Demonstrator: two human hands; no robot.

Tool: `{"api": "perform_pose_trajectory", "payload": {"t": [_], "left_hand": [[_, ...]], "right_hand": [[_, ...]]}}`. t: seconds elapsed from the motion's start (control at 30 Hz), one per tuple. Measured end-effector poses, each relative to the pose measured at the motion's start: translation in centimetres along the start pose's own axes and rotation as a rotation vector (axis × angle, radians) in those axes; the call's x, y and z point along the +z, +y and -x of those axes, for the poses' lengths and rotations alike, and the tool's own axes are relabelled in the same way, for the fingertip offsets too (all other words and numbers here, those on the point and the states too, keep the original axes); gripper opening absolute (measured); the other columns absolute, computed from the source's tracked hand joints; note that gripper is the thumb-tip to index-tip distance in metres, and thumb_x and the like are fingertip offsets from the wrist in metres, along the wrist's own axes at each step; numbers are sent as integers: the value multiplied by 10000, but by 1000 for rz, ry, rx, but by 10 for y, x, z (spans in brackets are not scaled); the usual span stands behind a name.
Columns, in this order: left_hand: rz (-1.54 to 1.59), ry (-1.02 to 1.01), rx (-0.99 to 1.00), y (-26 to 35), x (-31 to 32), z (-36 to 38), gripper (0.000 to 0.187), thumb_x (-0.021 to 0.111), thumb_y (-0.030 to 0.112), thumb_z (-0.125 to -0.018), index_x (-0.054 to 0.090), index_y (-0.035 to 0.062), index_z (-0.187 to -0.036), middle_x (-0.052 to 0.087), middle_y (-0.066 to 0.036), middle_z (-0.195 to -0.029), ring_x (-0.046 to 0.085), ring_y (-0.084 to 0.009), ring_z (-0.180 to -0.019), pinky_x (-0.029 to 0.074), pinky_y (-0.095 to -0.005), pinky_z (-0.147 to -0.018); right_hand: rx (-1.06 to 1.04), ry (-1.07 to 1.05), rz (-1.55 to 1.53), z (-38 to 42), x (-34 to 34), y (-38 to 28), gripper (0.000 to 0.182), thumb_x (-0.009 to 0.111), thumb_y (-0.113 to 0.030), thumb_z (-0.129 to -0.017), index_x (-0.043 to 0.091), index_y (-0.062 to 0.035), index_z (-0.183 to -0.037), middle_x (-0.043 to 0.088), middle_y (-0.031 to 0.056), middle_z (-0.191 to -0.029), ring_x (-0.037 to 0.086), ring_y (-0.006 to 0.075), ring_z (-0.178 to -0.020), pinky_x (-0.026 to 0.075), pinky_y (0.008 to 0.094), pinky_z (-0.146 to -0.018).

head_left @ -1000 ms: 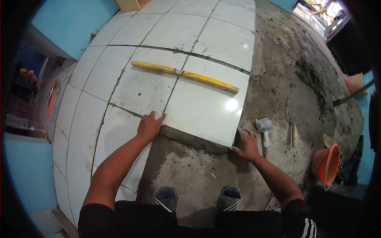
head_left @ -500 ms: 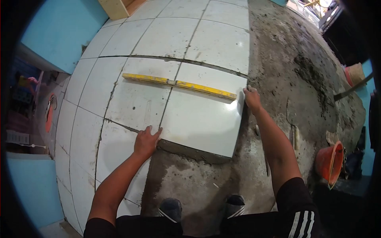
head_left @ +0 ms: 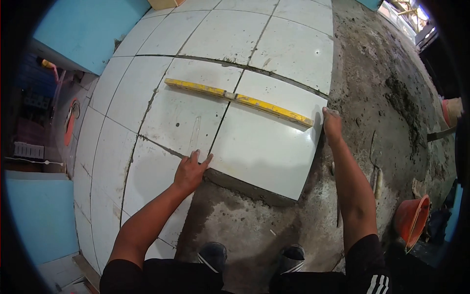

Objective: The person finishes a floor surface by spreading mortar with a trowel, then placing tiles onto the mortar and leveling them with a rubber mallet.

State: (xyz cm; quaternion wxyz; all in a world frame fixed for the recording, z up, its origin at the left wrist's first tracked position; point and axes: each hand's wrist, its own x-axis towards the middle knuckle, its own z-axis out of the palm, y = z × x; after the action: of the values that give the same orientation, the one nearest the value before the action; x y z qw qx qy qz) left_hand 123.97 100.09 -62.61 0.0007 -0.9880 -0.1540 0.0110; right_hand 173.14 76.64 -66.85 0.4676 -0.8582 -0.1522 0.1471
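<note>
A glossy white floor tile (head_left: 267, 147) lies on a bed of wet mortar (head_left: 245, 187), which shows under its near edge. My left hand (head_left: 190, 172) rests with fingers spread at the tile's near left corner, beside the joint with the neighbouring tile (head_left: 183, 117). At the far right corner, my right hand (head_left: 333, 125) has its fingers bent around the tile's edge; their undersides are hidden. A yellow spirit level (head_left: 274, 108) lies across both tiles, its right end close to my right hand.
More white tiles (head_left: 105, 161) cover the left and back. Rough grey ground (head_left: 362, 63) runs along the right, with a trowel (head_left: 377, 181) and an orange bucket (head_left: 411, 220). My shoes (head_left: 212, 255) stand on concrete nearby. A blue wall (head_left: 78, 39) bounds the left.
The whole view has shifted, so the tiles and level appear farther right. Both hands keep their places at the tile's corners, and the level stays put on the tiles.
</note>
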Motion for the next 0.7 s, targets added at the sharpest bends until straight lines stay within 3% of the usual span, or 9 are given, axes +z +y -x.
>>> {"api": "perform_pose_trajectory", "payload": {"t": [0.27,0.37,0.47,0.5,0.6,0.63,0.7], "left_hand": [[-14,-7,32,-4,1,2,481,623,168,-982,623,198,-1462,599,-259,-1307,663,-361,-954,522,-430,-887],[-27,-4,47,-2,-2,3,603,584,30,-886,608,157,-1475,584,-299,-1317,688,-374,-980,511,-430,-937],[91,-156,-51,-1,-18,0,593,579,27,-890,612,166,-1465,583,-286,-1317,685,-398,-955,539,-456,-898],[150,-167,-76,-3,-19,0,611,565,-8,-872,616,167,-1455,570,-272,-1360,680,-426,-943,553,-490,-888],[246,-77,-40,-17,-7,11,648,546,-48,-847,604,148,-1462,552,-263,-1419,674,-435,-987,547,-502,-924],[269,-125,-63,-17,-12,17,700,531,-71,-828,558,130,-1497,527,-248,-1485,646,-440,-1106,527,-504,-974],[287,-203,-118,-12,-27,24,719,517,-66,-840,482,83,-1543,497,-242,-1536,575,-437,-1265,475,-499,-1060]], "right_hand": [[-39,-37,3,-7,-1,14,451,612,-325,-1045,715,59,-1256,656,218,-1315,621,345,-1227,447,404,-1074],[40,-200,-55,-15,-20,14,484,623,-345,-1027,693,50,-1295,687,244,-1284,637,379,-1219,446,417,-1083],[38,-180,244,-23,-32,15,527,632,-382,-1006,673,39,-1320,706,264,-1250,642,420,-1217,442,453,-1096],[-65,39,263,-17,-30,22,558,638,-440,-993,665,-7,-1344,676,270,-1312,606,443,-1274,427,488,-1118],[-34,143,390,3,-43,30,540,633,-452,-996,668,-52,-1357,642,260,-1370,564,428,-1334,403,523,-1146],[34,110,445,41,-56,-5,563,627,-466,-1003,627,-87,-1419,577,256,-1453,495,432,-1399,368,568,-1166],[-111,100,596,58,-76,28,574,619,-464,-1011,599,-89,-1445,551,256,-1476,468,441,-1414,351,591,-1168]]}}
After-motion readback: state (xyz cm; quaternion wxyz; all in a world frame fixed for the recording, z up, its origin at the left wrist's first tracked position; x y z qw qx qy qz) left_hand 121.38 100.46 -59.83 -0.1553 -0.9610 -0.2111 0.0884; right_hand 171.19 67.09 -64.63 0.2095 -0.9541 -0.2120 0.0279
